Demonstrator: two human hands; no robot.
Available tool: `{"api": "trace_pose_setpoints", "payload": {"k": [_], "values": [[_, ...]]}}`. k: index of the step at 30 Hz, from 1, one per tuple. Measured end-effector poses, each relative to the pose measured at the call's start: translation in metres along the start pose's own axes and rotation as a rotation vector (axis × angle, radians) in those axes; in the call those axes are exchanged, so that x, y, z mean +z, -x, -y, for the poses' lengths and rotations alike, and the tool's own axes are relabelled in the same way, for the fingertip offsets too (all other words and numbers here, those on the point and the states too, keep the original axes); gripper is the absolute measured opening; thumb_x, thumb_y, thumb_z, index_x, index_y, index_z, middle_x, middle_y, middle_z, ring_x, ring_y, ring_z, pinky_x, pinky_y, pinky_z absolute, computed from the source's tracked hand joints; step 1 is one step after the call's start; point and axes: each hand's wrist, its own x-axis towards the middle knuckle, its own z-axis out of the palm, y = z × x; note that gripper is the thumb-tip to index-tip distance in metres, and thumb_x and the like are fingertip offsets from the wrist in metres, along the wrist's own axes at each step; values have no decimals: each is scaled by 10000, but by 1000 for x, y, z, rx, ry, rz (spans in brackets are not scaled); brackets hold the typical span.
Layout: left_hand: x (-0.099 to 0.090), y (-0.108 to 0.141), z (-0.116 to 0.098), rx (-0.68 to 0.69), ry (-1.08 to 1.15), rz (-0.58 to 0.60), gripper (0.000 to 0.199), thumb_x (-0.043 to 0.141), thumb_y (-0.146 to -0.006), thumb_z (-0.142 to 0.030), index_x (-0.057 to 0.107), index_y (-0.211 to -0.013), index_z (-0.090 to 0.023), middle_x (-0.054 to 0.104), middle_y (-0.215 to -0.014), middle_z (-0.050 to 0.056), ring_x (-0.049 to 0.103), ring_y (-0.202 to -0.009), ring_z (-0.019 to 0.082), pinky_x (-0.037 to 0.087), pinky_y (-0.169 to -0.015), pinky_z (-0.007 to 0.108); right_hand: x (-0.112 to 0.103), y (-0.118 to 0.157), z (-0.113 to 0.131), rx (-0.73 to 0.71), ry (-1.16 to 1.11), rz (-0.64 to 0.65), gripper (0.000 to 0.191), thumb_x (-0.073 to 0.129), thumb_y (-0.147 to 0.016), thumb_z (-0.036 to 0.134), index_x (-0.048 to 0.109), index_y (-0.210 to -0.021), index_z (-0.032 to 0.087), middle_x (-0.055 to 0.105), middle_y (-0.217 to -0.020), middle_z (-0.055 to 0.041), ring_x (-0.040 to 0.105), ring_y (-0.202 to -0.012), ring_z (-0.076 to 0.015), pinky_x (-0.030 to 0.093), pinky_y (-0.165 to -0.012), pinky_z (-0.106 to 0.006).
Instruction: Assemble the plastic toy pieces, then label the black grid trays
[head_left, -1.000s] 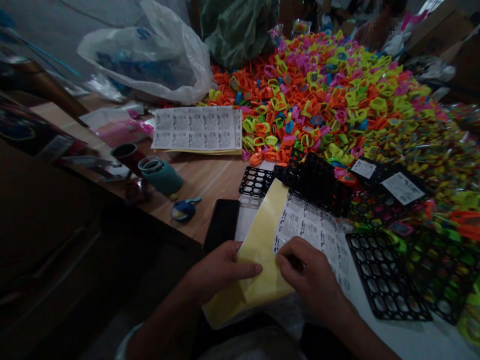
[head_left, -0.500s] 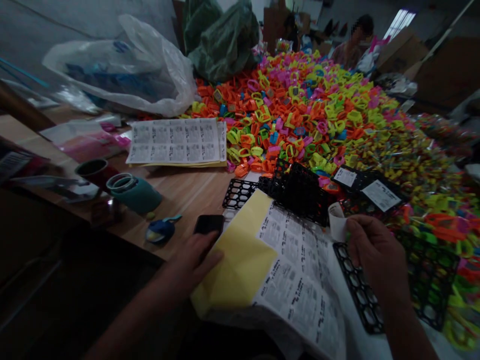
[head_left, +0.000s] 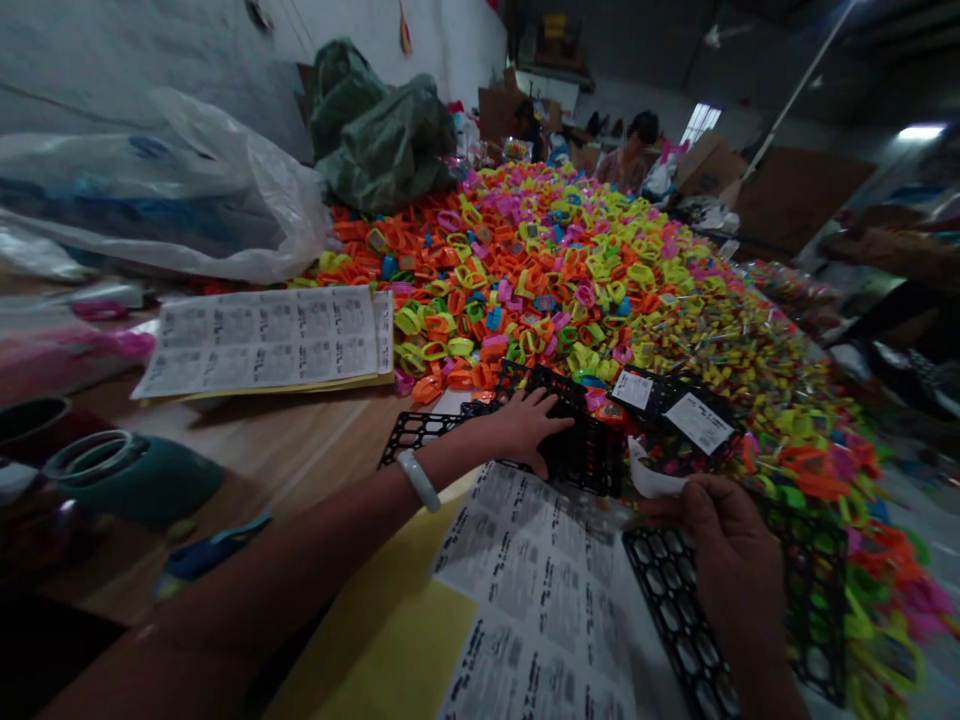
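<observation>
My left hand (head_left: 525,430), a pale bangle (head_left: 418,480) on its wrist, reaches over a pile of black plastic grid trays (head_left: 596,460) with its fingers spread. Whether the fingertips touch the trays I cannot tell. Between the fingers of my right hand (head_left: 727,540) is a curled white label (head_left: 654,480). That hand is above another black grid tray (head_left: 667,580). A sheet of printed labels (head_left: 555,590) with yellow backing paper (head_left: 390,610) lies in front of me. Two black pieces carrying white labels (head_left: 699,422) lie beyond my right hand.
A large heap of colourful plastic toy watches (head_left: 517,270) covers the far table. More label sheets (head_left: 262,340) lie at left, near a teal jar (head_left: 135,475) and a clear plastic bag (head_left: 247,210). A person (head_left: 630,160) is at the back.
My left hand has left the yellow backing paper and moved forward and right over the black trays. My right hand still holds the label. The view has shifted, showing more of the room.
</observation>
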Motion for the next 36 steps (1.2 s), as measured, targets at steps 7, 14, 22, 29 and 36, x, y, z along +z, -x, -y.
{"api": "trace_pose_setpoints", "payload": {"k": [7, 14, 22, 29, 36], "values": [[-38, 24, 12, -90, 128, -179, 424, 376, -890, -464, 576, -1171, -219, 678, -1028, 93, 606, -952, 226, 403, -885, 360, -10, -11, -19, 42, -117, -71, 289, 583, -813, 458, 546, -938, 200, 714, -736, -29, 682, -678, -176, 549, -654, -292], [-60, 87, -13, -520, 1138, -216, 317, 471, -817, -424, 616, -942, -170, 659, -801, 54, 614, -698, 202, 473, -545, 277, 20, -12, -7, -125, -132, -24, 269, 501, -880, 394, 577, -1050, 200, 709, -909, -51, 691, -804, -172, 551, -752, -310], [-11, 130, -64, -706, 1793, -283, 366, 584, -781, -423, 584, -1033, -158, 674, -840, 53, 657, -745, 220, 536, -576, 317, 65, -3, -19, -688, 316, 123, 243, 441, -909, 214, 589, -1102, 218, 672, -1054, -58, 640, -987, -159, 511, -895, -306], [-3, 140, -74, -706, 1895, -336, 359, 600, -782, -393, 586, -1034, -138, 663, -752, 30, 617, -630, 164, 498, -516, 260, 78, 4, -23, -802, 414, 192, 251, 427, -908, 164, 571, -1111, 203, 670, -1027, -67, 629, -985, -152, 522, -894, -290], [-3, 146, -72, -718, 1874, -334, 344, 620, -760, -399, 616, -992, -144, 672, -779, 34, 604, -642, 149, 497, -546, 250, 74, -2, -27, -866, 473, 308, 267, 403, -898, 118, 560, -1098, 201, 669, -1033, -77, 623, -1001, -160, 521, -890, -297]]}}
